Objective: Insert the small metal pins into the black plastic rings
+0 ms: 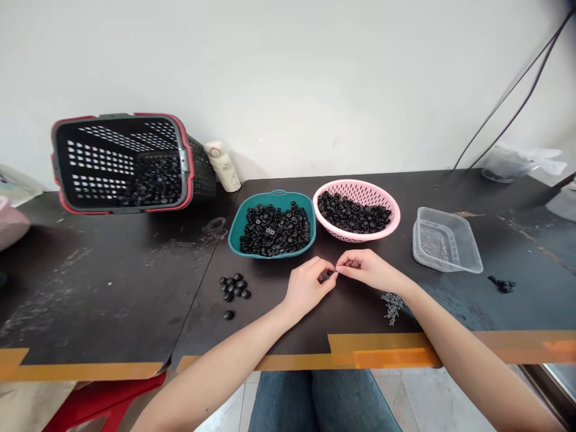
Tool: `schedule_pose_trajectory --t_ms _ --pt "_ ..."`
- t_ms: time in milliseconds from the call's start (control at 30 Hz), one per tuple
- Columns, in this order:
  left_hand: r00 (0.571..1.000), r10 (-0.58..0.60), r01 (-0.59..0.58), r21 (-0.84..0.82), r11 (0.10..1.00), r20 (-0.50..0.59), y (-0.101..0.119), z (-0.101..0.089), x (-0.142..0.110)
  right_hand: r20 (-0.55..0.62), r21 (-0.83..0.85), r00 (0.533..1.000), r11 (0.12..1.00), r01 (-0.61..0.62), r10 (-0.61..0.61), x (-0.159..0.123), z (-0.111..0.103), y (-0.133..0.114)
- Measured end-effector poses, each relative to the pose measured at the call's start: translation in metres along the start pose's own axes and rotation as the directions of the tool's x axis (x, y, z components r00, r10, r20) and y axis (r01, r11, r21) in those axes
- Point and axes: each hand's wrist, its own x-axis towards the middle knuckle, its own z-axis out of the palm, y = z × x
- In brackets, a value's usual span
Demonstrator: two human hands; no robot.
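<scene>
My left hand (308, 283) and my right hand (365, 269) meet over the dark table (135, 288), just in front of two bowls. The left fingers pinch a small black round part (327, 275). The right fingertips are pressed together at that same part, holding something too small to make out. A teal bowl (236, 231) and a pink perforated bowl (393, 213) behind the hands are both full of black round parts. A little heap of small metal screws (392, 305) lies by my right wrist. Several loose black parts (234, 288) lie left of my left hand.
A black basket with a red rim (121, 162) lies tipped on its side at the back left, black parts inside. A white bottle (224, 167) leans by the wall. A clear plastic tub (445, 240) stands right of the pink bowl. Orange tape (382, 354) lines the front edge.
</scene>
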Motion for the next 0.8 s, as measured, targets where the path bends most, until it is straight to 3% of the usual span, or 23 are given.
schedule_pose_trajectory --t_ms 167,600,700,800 --pt "0.997 -0.048 0.054 -0.095 0.994 0.059 -0.003 0.001 0.002 -0.112 -0.027 0.992 0.998 0.048 -0.051 -0.006 -0.001 -0.003" --pt "0.999 -0.024 0.028 -0.156 0.987 0.031 -0.007 0.001 0.001 -0.093 -0.352 0.961 0.912 0.213 -0.261 -0.008 0.010 -0.006" --pt "0.997 -0.065 0.074 -0.249 0.966 0.043 -0.008 0.003 0.001 -0.060 -0.377 0.956 0.894 0.243 -0.286 -0.009 0.007 -0.007" --pt "0.980 -0.175 0.198 -0.469 0.861 0.093 -0.008 0.006 0.001 -0.070 -0.331 0.953 0.908 0.256 -0.294 -0.008 0.007 -0.008"
